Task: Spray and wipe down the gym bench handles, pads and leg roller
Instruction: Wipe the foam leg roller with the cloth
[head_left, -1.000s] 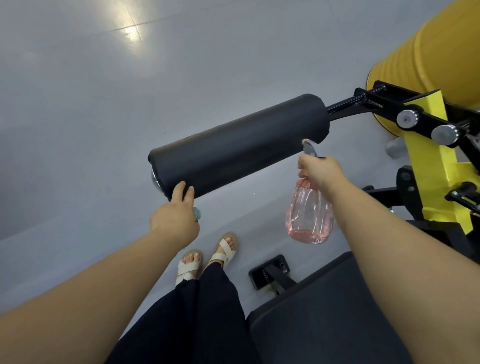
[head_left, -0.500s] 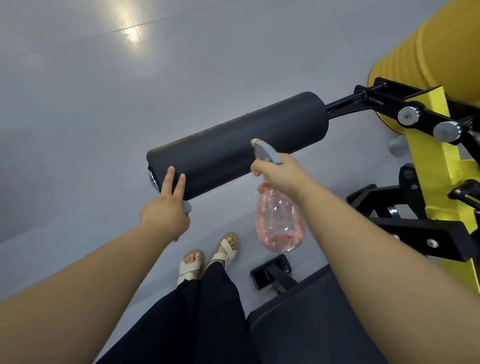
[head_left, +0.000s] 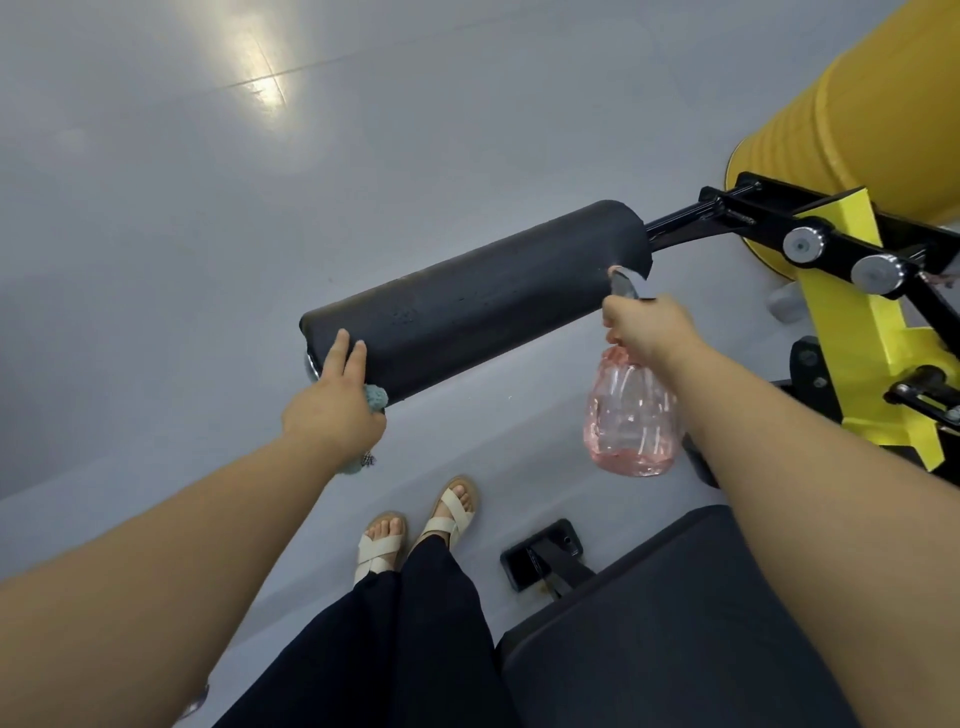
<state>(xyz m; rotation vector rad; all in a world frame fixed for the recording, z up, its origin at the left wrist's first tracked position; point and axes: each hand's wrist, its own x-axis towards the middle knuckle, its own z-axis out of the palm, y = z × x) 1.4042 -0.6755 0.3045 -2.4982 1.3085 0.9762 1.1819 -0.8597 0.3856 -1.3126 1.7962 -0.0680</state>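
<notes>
Two hands are working the leg roller (head_left: 467, 306); the left hand (head_left: 332, 410) is bunching a teal cloth (head_left: 375, 397) under its palm, two fingers (head_left: 343, 348) lying straight on the roller's free end; droplets are beading on the foam beyond them; the right hand (head_left: 644, 327) is gripping the spray bottle (head_left: 631, 421) by its trigger head, body hanging below the fist, nozzle facing the roller's bracket end. Judgement: foam is likely yielding, wet-slick, best steadied endwise; bottle, nearly empty, is likely handling light.
</notes>
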